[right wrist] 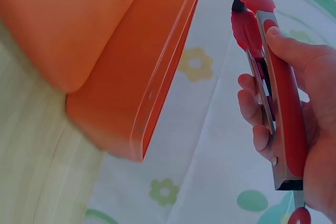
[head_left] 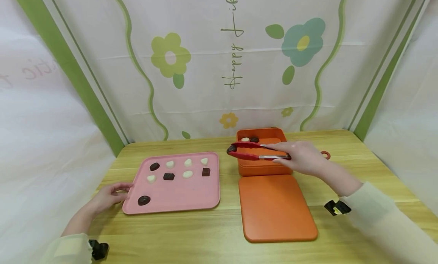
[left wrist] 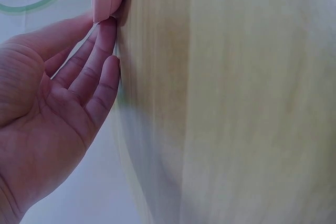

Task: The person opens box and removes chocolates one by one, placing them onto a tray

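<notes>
My right hand (head_left: 302, 155) grips red-tipped metal tongs (head_left: 270, 156), held over the near part of the orange box (head_left: 263, 169). Between the tong tips is a dark chocolate (head_left: 230, 149), at the box's left side in the head view. In the right wrist view, the thumb lies along the red handle (right wrist: 287, 114) and the fingers curl round the other arm. My left hand (head_left: 108, 195) touches the left edge of the pink tray (head_left: 181, 199) with extended fingertips, low by the tabletop. Several white and dark chocolates, including a dark oval one (head_left: 144, 200), lie on that tray.
An orange lid (head_left: 277, 209) lies flat in front of the box. Inside the box, a white chocolate (head_left: 245, 139) and a dark chocolate (head_left: 254, 139) sit at the back left. A printed curtain (head_left: 205, 89) hangs behind the wooden table (head_left: 191, 237).
</notes>
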Demonstrator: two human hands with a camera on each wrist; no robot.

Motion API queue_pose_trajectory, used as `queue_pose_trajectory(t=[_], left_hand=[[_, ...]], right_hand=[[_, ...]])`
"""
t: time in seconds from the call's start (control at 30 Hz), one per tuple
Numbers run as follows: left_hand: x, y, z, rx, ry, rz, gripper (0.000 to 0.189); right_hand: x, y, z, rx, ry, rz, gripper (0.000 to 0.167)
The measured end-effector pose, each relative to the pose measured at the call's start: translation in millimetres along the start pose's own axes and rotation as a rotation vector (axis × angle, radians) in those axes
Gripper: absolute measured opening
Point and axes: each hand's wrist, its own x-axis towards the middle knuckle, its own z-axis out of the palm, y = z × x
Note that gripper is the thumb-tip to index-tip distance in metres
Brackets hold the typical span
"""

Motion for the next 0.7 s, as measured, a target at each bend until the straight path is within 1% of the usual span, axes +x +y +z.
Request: queue_pose_trajectory(t=[0.3,0.57,0.7], left_hand=[[-0.6,0.5,0.0,0.003,0.002,-0.014,0.05],[0.6,-2.1,0.2,0.001,0.002,-0.006,0.05],[1.2,-2.7,0.4,-0.001,0.002,-0.005,0.05]], right_hand=[[5.2,-26.0,12.9,0.001,0.027,-0.11,0.053],[15.9,-47.3,25.4,0.073,-0.01,-0.219,0.049],[23.5,-56.6,32.1,0.088,-0.024,-0.251,0.05]])
